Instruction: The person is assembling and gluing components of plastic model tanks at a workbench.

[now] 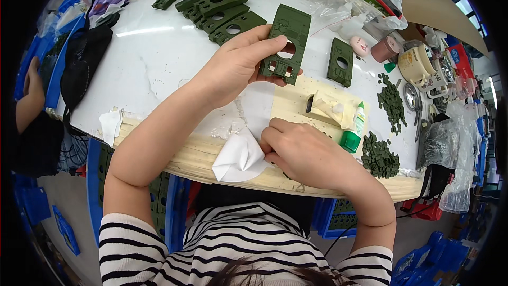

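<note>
- Left hand [246,61]: raised over the table [159,63], part-closed, thumb on the near face and fingers behind, gripping a flat dark green part [292,24] by its left edge.
- Held part: on end, leaning slightly; large round hole beside the thumb tip, small square cutouts below that.
- Right hand [301,148]: lower, nearer the body, fingers curled in, thumb close to index. Can't tell if anything is pinched between them.
- Just left of right fingertips: white folded sheet [238,160] at the table's near edge. Contact unclear.
- Just beyond right hand: small box [326,118] with crumpled cream strip on top, on a pale yellow sheet [284,103].
- Right of that box, near right hand: white-and-green bottle [358,124], nozzle up.
- Right of right wrist: heap of small green pieces [380,158]; second heap [391,100] farther out.
- Right of left hand, apart from held part: another green part [338,74] with a round hole, lying flat.
- Beyond left hand: overlapping row of similar green parts [203,6].
- Far right of left hand: pink-brown cylinder [383,50], then cream mug [414,65].
- Well left of left hand: black cloth item [84,71] at table edge.
</note>
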`<state>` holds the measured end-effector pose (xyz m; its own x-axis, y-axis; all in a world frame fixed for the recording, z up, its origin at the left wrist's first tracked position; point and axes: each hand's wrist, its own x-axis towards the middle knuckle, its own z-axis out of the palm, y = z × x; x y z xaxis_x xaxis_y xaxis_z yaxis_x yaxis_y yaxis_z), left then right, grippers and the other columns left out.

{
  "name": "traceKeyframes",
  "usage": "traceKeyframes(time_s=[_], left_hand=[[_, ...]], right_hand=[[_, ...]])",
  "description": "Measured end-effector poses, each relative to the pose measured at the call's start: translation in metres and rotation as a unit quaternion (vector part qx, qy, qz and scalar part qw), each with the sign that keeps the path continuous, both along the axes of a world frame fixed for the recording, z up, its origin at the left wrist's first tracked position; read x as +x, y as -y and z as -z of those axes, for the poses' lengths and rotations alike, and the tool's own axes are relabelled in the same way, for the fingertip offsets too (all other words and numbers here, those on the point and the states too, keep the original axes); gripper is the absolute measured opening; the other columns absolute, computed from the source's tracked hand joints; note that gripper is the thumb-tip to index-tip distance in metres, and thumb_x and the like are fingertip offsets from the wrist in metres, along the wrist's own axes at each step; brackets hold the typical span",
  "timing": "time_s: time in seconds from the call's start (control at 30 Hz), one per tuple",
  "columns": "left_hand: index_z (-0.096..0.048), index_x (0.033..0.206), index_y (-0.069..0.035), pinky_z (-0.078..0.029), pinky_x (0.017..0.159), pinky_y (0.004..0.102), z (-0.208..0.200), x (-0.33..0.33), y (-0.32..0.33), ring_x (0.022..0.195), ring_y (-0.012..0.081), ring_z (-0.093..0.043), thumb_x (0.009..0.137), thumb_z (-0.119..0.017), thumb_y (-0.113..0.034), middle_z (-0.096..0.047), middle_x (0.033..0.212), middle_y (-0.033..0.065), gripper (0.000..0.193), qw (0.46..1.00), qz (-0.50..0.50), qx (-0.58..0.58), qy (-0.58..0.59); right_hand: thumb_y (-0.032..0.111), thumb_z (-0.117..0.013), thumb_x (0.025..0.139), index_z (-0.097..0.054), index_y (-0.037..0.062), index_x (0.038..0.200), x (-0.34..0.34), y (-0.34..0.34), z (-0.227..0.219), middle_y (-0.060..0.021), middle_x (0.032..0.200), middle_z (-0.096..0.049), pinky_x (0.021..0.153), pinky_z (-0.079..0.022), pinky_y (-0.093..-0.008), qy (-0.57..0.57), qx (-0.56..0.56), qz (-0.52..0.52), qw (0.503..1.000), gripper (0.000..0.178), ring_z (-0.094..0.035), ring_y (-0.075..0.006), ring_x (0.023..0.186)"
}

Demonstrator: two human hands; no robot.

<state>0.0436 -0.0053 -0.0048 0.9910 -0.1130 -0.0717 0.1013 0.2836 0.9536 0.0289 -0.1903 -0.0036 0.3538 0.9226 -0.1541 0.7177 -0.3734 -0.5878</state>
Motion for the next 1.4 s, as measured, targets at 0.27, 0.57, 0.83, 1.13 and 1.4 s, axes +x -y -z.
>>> traceKeyframes(time_s=[0.27,0.57,0.83,1.13,1.4], left_hand=[[-0.036,0.135,-0.007,-0.058,0.071,0.0311,-0.006,0.000,-0.002,0.096,0.0240,-0.067,0.099,-0.046,-0.027,-0.062,0.114,0.0145,0.042,0.998,-0.050,0.001,-0.029],[-0.025,0.142,-0.006,-0.060,0.076,0.0397,-0.007,0.000,-0.008,0.096,0.0320,-0.066,0.099,-0.044,-0.024,-0.057,0.110,0.0148,0.050,0.997,-0.049,-0.050,-0.024],[-0.034,0.140,-0.007,-0.060,0.061,0.0299,-0.025,-0.012,-0.008,0.080,0.0257,-0.070,0.096,-0.050,-0.027,-0.059,0.099,0.0085,0.050,0.983,0.182,0.023,0.005],[-0.026,0.144,-0.006,-0.056,0.075,0.0299,-0.014,-0.005,-0.009,0.095,0.0241,-0.063,0.085,-0.067,-0.034,-0.050,0.125,0.0130,0.078,0.973,0.134,-0.171,0.076],[-0.037,0.137,-0.010,-0.052,0.075,0.0281,-0.008,-0.012,0.001,0.093,0.0149,-0.060,0.084,-0.067,-0.009,-0.052,0.123,0.0055,0.061,0.985,-0.028,-0.124,0.117]], right_hand=[[0.009,-0.062,0.083,-0.055,-0.0009,0.087,0.001,0.002,-0.003,-0.0151,0.087,-0.059,0.070,-0.048,-0.0404,0.026,0.005,-0.003,1.000,0.012,-0.060,-0.0344,0.081],[-0.001,-0.060,0.083,-0.057,-0.0007,0.090,0.020,0.010,-0.033,-0.0114,0.079,-0.057,0.064,-0.050,-0.0316,-0.056,0.202,0.111,0.971,0.007,-0.059,-0.0271,0.071],[0.004,-0.059,0.089,-0.062,-0.0013,0.095,0.057,0.035,-0.043,-0.0082,0.109,-0.056,0.083,-0.046,-0.0251,-0.134,0.370,0.195,0.898,0.009,-0.059,-0.0114,0.087],[0.012,-0.060,0.092,-0.061,-0.0019,0.100,0.057,0.028,-0.036,-0.0021,0.090,-0.059,0.068,-0.044,-0.0217,-0.246,0.440,0.333,0.796,0.016,-0.052,-0.0082,0.074],[0.015,-0.059,0.093,-0.060,0.0019,0.103,0.043,0.017,-0.032,0.0004,0.087,-0.057,0.073,-0.043,-0.0215,-0.224,0.462,0.346,0.785,0.017,-0.052,-0.0077,0.075]])
